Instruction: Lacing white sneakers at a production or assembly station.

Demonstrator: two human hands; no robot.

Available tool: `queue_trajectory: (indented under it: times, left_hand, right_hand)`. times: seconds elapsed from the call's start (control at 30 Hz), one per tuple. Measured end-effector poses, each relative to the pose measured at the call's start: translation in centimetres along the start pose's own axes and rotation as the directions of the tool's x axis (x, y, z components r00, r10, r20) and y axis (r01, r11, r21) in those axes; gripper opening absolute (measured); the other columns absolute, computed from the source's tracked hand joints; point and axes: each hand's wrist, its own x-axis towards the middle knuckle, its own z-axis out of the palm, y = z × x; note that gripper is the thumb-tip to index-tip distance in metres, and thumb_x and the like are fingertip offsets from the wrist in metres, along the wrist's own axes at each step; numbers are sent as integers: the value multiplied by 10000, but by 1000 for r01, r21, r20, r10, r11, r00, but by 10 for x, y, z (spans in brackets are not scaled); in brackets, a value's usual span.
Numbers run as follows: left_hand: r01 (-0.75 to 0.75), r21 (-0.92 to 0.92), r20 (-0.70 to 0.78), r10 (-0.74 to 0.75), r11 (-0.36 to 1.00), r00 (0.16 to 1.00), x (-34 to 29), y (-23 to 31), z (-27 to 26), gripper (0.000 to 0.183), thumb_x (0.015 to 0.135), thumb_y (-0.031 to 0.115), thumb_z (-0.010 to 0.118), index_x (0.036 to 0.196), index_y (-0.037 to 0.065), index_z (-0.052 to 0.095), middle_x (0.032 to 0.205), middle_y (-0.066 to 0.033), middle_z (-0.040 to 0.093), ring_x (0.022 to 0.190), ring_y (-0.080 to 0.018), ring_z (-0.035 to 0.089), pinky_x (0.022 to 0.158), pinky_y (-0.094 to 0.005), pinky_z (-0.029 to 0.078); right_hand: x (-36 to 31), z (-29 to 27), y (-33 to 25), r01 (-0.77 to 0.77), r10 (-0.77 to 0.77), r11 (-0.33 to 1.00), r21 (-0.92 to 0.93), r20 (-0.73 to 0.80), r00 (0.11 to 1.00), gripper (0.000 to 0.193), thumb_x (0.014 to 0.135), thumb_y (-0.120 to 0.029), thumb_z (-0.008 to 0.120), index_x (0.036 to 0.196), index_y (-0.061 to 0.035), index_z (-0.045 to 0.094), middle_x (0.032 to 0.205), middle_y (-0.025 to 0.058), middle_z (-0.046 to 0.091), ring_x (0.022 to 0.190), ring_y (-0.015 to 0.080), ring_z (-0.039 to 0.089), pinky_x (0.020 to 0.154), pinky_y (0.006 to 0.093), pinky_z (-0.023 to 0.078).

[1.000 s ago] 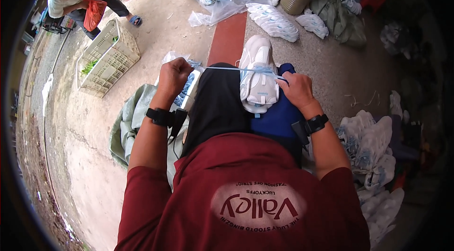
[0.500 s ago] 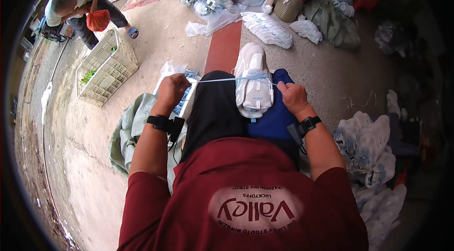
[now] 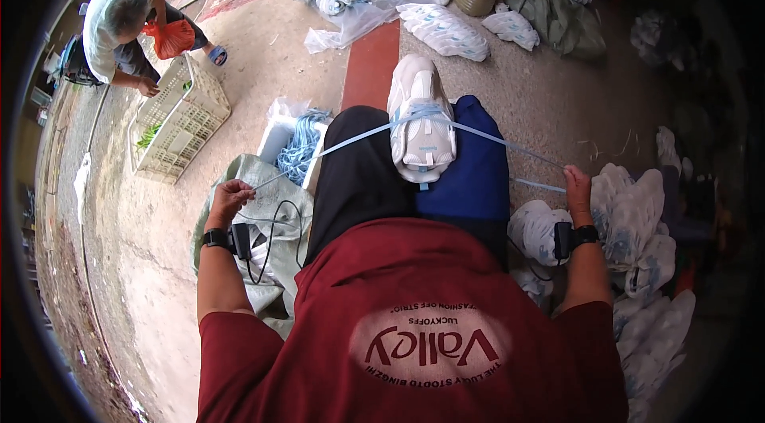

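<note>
A white sneaker (image 3: 422, 150) rests across my thighs, its heel toward me. A light blue shoelace (image 3: 351, 141) runs out from both sides of its eyelets. Out to the left, above a pale green cloth sack, my left hand (image 3: 231, 198) pinches one length of the lace. My right hand (image 3: 578, 186) is closed on the other length, far out to the right, and part of the lace hangs back from it toward my knee. Both lengths slope away from the sneaker toward my hands.
Blue laces (image 3: 301, 150) fill a white box by my left knee. Wrapped white sneakers (image 3: 629, 224) are heaped at my right, with more (image 3: 442, 29) ahead. A person (image 3: 127, 9) holding a red bag bends over a plastic crate (image 3: 187, 124) with greens at far left.
My hands have moved from beside the sneaker outward and back toward me, drawing the lace out long on both sides. The person at the crate has reached a hand down to it.
</note>
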Motion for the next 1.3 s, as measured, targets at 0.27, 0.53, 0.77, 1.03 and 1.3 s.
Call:
queue_trajectory:
  times: [0.27,0.53,0.77,1.03,1.3]
  left_hand:
    - [369,53,-272,-342,928,899,-81,-62,-109,34,749,56,661,733,51,631,612,-30,615,449,-65,479,388,-207,350]
    - [465,128,-538,-333,876,774,-155,-111,-186,34,729,30,676,730,10,648,602,-62,616,453,-101,505,407,-225,379]
    - [411,76,-375,-356,909,856,-42,-124,-42,104,664,65,725,688,49,625,579,10,554,449,-82,462,402,-241,346]
    - [217,-345,590,31,913,806,12,126,160,117,847,173,623,786,84,575,655,-16,607,547,-94,559,486,-196,409]
    - [-147,-76,470,166,986,867,78,173,237,108,811,147,652,747,81,597,779,10,620,675,-55,541,617,-190,427]
  right_hand:
    - [-89,-163,102,-316,307,917,-242,-78,949,183,819,-114,524,790,62,563,685,66,579,658,128,520,630,277,420]
    - [-165,-229,185,-316,319,830,-459,-74,945,225,782,-145,519,677,54,525,605,146,523,588,301,499,602,380,400]
    - [-145,-156,224,327,-17,568,-755,386,922,175,743,-149,587,606,-51,634,548,79,556,509,207,549,505,336,420]
    - [53,52,-176,-518,-101,771,371,874,476,93,714,-48,631,662,-17,560,579,46,569,510,115,551,500,242,454]
    - [101,148,-186,206,-283,896,394,150,947,185,640,-51,673,562,20,522,544,82,475,552,186,491,694,308,433]
